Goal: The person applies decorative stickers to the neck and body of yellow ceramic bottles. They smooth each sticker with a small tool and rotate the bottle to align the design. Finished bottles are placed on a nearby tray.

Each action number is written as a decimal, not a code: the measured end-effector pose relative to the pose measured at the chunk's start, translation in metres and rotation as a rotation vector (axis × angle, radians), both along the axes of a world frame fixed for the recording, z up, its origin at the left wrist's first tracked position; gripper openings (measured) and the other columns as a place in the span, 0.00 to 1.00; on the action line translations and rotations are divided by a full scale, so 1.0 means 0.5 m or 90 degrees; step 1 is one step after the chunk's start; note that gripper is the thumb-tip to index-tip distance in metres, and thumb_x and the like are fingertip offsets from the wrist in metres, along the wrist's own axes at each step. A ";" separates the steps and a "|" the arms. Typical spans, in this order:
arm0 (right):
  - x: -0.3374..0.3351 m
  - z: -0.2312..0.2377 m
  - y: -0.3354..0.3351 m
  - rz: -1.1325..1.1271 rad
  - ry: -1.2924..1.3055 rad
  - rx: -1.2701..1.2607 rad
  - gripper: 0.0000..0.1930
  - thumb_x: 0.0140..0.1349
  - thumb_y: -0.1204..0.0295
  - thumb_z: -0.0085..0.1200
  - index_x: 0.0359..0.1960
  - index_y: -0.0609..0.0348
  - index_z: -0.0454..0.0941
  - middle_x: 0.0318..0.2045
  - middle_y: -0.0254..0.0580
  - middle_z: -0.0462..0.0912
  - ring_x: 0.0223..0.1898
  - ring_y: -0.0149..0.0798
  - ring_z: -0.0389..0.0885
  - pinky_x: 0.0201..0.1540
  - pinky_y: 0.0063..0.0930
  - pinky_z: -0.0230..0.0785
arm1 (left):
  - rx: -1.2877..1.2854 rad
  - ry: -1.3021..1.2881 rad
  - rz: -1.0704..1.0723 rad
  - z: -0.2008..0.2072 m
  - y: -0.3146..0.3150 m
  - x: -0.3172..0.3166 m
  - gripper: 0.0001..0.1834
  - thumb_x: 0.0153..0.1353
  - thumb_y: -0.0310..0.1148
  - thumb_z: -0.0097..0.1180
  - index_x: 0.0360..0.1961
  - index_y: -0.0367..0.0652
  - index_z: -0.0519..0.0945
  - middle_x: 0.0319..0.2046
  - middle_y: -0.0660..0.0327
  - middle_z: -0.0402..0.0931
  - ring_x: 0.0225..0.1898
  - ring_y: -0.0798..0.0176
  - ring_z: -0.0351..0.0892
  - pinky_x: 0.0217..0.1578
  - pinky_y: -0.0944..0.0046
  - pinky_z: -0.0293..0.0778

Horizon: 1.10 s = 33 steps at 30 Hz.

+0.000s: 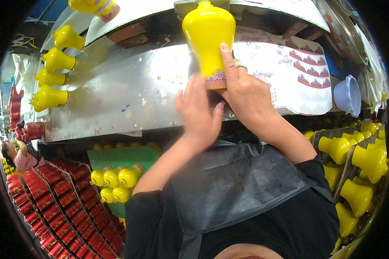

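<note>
A glossy yellow vase (208, 36) with a patterned band round its foot stands at the far middle of the metal worktop (116, 86). My right hand (246, 93) grips its lower part from the right, the index finger stretched up along its side and a ring on one finger. Beside the foot band, on the left, my left hand (199, 108) has its fingers extended, slightly smeared by motion. Nothing shows in it, and whether its fingertips touch the vase I cannot tell. To the right lies a sheet of printed decals (285, 77) with rows of red-and-blue border pieces.
Several yellow vases (58, 59) line the worktop's left end. A pale lavender tub (347, 96) is at the right edge. Racks of yellow vases (356, 198) stand lower right; more vases (116, 177) and stacked red pieces (60, 203) lower left. Another person (23, 155) is far left.
</note>
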State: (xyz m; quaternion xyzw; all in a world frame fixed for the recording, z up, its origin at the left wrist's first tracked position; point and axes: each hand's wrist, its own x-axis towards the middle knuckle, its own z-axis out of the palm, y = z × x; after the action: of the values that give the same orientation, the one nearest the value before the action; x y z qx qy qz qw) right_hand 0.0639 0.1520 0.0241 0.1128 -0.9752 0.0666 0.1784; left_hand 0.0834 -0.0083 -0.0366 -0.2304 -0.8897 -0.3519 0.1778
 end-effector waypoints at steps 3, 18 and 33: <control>-0.004 -0.007 -0.003 -0.009 -0.025 0.028 0.44 0.60 0.68 0.63 0.76 0.68 0.56 0.29 0.45 0.81 0.22 0.40 0.86 0.25 0.29 0.79 | 0.017 -0.008 -0.002 0.001 -0.001 0.000 0.44 0.58 0.31 0.63 0.74 0.28 0.59 0.69 0.39 0.67 0.72 0.39 0.64 0.73 0.40 0.48; -0.008 0.013 0.001 0.012 -0.124 -0.293 0.47 0.68 0.61 0.64 0.79 0.67 0.48 0.44 0.59 0.87 0.42 0.53 0.91 0.42 0.38 0.83 | 0.273 -0.221 0.011 0.044 0.001 -0.030 0.29 0.59 0.35 0.63 0.60 0.36 0.75 0.52 0.46 0.78 0.55 0.41 0.74 0.61 0.44 0.64; -0.015 -0.003 0.025 0.024 -0.134 -0.362 0.45 0.68 0.64 0.64 0.79 0.63 0.49 0.41 0.56 0.88 0.42 0.52 0.91 0.42 0.38 0.82 | 0.093 -0.151 0.015 0.033 0.014 -0.082 0.23 0.54 0.34 0.67 0.52 0.40 0.83 0.57 0.47 0.75 0.59 0.41 0.70 0.62 0.43 0.64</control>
State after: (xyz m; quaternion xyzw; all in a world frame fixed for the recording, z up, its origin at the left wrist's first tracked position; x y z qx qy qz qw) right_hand 0.0563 0.1646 0.0225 0.0690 -0.9283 0.3516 0.0996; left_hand 0.0424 -0.0013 -0.0199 -0.1634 -0.8792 -0.4381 0.0916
